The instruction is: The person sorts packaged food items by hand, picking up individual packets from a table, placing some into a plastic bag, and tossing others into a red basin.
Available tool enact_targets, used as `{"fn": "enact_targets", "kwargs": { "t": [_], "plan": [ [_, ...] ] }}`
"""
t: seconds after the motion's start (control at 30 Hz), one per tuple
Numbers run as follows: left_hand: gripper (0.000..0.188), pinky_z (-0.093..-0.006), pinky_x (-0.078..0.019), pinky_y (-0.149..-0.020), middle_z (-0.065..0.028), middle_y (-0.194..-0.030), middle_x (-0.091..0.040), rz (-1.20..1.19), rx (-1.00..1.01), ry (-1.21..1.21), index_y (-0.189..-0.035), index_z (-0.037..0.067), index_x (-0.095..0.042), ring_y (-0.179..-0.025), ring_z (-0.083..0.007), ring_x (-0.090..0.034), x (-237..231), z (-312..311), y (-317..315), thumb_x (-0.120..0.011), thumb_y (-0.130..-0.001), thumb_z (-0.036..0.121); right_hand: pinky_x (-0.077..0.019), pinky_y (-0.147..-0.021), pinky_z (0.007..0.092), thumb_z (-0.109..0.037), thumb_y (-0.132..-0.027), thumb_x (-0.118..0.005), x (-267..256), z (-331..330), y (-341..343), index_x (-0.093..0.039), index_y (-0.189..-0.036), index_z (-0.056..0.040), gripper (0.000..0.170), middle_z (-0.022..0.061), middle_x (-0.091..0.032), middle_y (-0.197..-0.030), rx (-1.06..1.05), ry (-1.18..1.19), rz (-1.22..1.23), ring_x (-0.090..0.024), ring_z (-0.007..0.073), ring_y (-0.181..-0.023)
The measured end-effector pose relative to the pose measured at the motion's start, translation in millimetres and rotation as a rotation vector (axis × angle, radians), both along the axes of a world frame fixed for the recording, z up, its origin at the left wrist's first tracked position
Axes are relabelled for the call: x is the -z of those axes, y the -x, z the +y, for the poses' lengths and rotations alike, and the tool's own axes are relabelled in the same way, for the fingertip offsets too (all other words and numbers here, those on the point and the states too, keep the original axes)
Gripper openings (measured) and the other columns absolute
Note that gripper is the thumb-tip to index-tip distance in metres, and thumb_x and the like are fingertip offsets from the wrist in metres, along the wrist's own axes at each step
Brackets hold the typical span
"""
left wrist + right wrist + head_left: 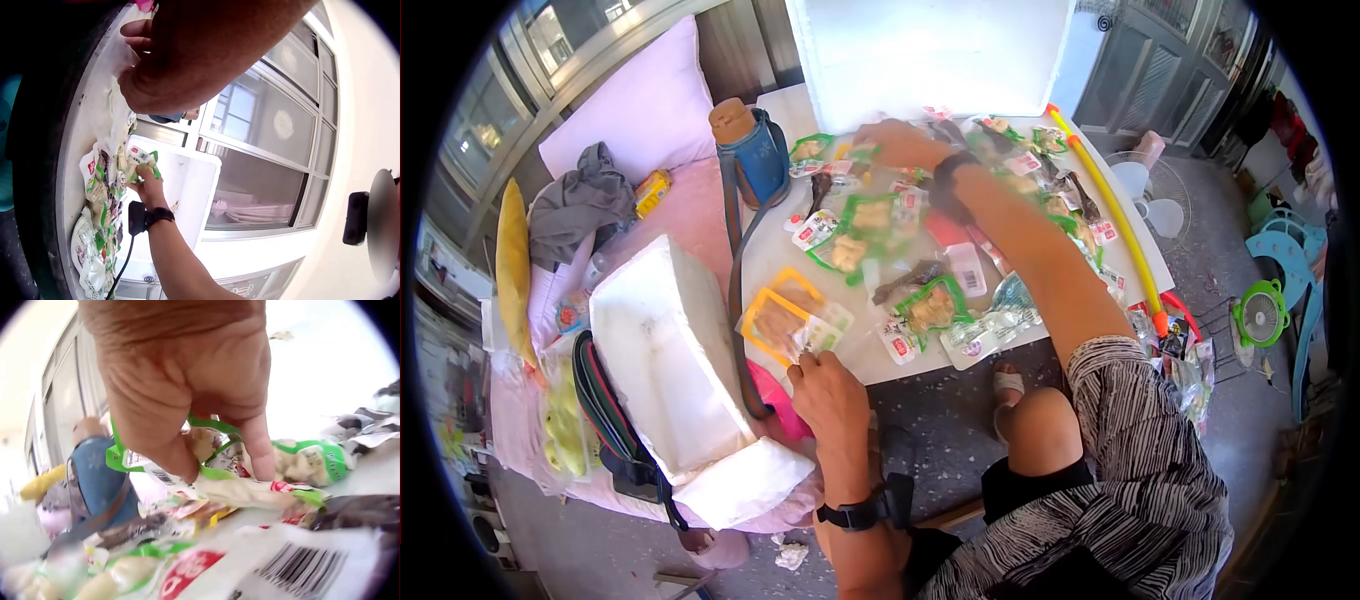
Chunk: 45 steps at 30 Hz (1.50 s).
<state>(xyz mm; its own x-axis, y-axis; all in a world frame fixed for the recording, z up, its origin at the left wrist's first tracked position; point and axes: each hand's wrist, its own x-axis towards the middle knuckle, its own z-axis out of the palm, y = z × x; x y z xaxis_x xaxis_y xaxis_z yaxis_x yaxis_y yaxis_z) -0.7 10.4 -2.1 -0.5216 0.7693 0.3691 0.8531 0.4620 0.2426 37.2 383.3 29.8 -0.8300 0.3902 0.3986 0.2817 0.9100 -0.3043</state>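
Green-edged pkt [139, 155], table's [772, 255] 12 o'clock, pinched in R hand [900, 145]; prob. light, soft, slippery, so best held by sealed rim. L hand [830, 395], approx. 7 o'clock, pinches yellow-edged pkt [780, 318].

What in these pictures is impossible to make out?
Head view: finger detail on the right hand, blurred; print on the red-labelled packets, too small.
Left wrist view: most of the blue bottle, behind the left arm.
Right wrist view: the nearest barcoded packet, cut by the bottom edge.
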Motion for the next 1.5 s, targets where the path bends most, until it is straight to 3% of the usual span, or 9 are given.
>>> {"fn": "enact_targets", "kwargs": {
  "t": [0.23, 0.37, 0.47, 0.6, 0.93, 1.17, 1.27, 1.37, 1.5],
  "plan": [
    [0.006, -0.0421, -0.0467, -0.058, -0.0153, -0.073, -0.056, 0.012, 0.002, -0.018, -0.068, 0.001, -0.056, -0.072, -0.0343, -0.055, 3.7, -0.4, 0.8, -0.052, -0.071, 0.004, -0.0532, -0.046, 0.0333, -0.009, -0.073, -0.053, -37.8, -6.5, -96.8, -0.055, -0.104, -0.0042, 0.031, 0.0173, -0.060, -0.085, 0.441, 0.755, 0.591, -0.063, 0.0259, -0.067],
    [0.007, -0.0420, -0.0467, -0.058, -0.0153, -0.073, -0.057, 0.029, -0.006, -0.017, -0.068, 0.001, -0.057, -0.072, -0.0341, -0.055, 3.5, 2.0, -1.8, -0.051, -0.071, 0.004, -0.0544, -0.059, 0.0344, -0.013, -0.072, -0.060, -43.0, -2.2, -141.3, -0.051, -0.113, -0.0028, 0.044, 0.0130, -0.056, -0.097, 0.611, 0.617, 0.216, -0.061, 0.0249, -0.078],
    [0.007, -0.0418, -0.0467, -0.058, -0.0152, -0.072, -0.057, 0.040, -0.001, -0.022, -0.067, 0.001, -0.057, -0.072, -0.0339, -0.055, 5.4, 2.7, -2.5, -0.052, -0.070, 0.004, -0.0493, -0.073, 0.0373, -0.021, -0.071, -0.061, -32.5, -0.8, -150.5, -0.053, -0.113, -0.0076, 0.045, 0.0147, -0.056, -0.100, 0.485, 0.055, -0.431, -0.058, 0.0265, -0.091],
    [0.006, -0.0415, -0.0465, -0.059, -0.0151, -0.072, -0.057, 0.030, -0.007, -0.014, -0.067, 0.001, -0.056, -0.072, -0.0337, -0.055, 2.2, 3.4, -2.0, -0.051, -0.070, 0.004, -0.0453, -0.072, 0.0383, -0.022, -0.064, -0.060, -25.3, -25.9, -93.4, -0.064, -0.086, -0.0045, 0.028, 0.0147, -0.061, -0.092, 0.403, -0.082, 0.071, -0.058, 0.0295, -0.085],
    [0.006, -0.0368, -0.0497, -0.058, -0.0141, -0.076, -0.056, -0.009, 0.002, 0.037, -0.069, -0.001, -0.057, -0.075, -0.0318, -0.055, -1.2, 1.6, -2.2, -0.052, -0.068, 0.002, -0.0482, -0.063, 0.0387, -0.012, -0.069, -0.057, 13.5, -56.0, 31.8, -0.063, -0.075, -0.0092, 0.009, 0.0104, -0.062, -0.077, 0.210, -0.483, -0.354, -0.062, 0.0271, -0.076],
    [0.007, -0.0413, -0.0466, -0.061, -0.0153, -0.077, -0.057, -0.081, 0.003, -0.010, -0.068, 0.000, -0.055, -0.074, -0.0336, -0.055, -0.7, -1.6, 0.4, -0.056, -0.071, 0.007, -0.0483, -0.063, 0.0385, -0.014, -0.071, -0.054, 9.6, -43.7, 25.2, -0.062, -0.078, -0.0073, 0.013, 0.0131, -0.062, -0.086, 0.320, -0.462, -0.006, -0.061, 0.0298, -0.072],
    [0.009, -0.0413, -0.0465, -0.062, -0.0153, -0.078, -0.057, -0.108, 0.018, -0.033, -0.068, 0.000, -0.055, -0.076, -0.0333, -0.055, -1.6, -5.4, 2.4, -0.058, -0.071, 0.008, -0.0498, -0.067, 0.0394, -0.012, -0.074, -0.051, -42.5, -69.1, -8.5, -0.057, -0.081, 0.0010, 0.016, 0.0188, -0.060, -0.090, 0.482, -0.003, 0.202, -0.060, 0.0327, -0.073],
    [0.010, -0.0417, -0.0460, -0.062, -0.0157, -0.079, -0.056, -0.137, 0.034, -0.047, -0.069, 0.000, -0.055, -0.077, -0.0332, -0.055, -0.4, -7.4, 6.3, -0.058, -0.071, 0.009, -0.0507, -0.073, 0.0417, -0.013, -0.078, -0.049, -57.7, -90.5, -60.3, -0.050, -0.084, 0.0071, 0.021, 0.0229, -0.058, -0.094, 0.169, 1.107, 0.785, -0.059, 0.0349, -0.081],
    [0.008, -0.0416, -0.0450, -0.061, -0.0160, -0.077, -0.055, -0.154, 0.058, -0.111, -0.068, 0.001, -0.056, -0.075, -0.0335, -0.054, -4.6, -9.7, 8.3, -0.058, -0.069, 0.008, -0.0499, -0.079, 0.0427, -0.015, -0.081, -0.050, -15.8, -140.4, -138.3, -0.045, -0.091, 0.0075, 0.025, 0.0234, -0.055, -0.097, 0.117, 1.148, 0.644, -0.057, 0.0343, -0.088]
  ]
}}
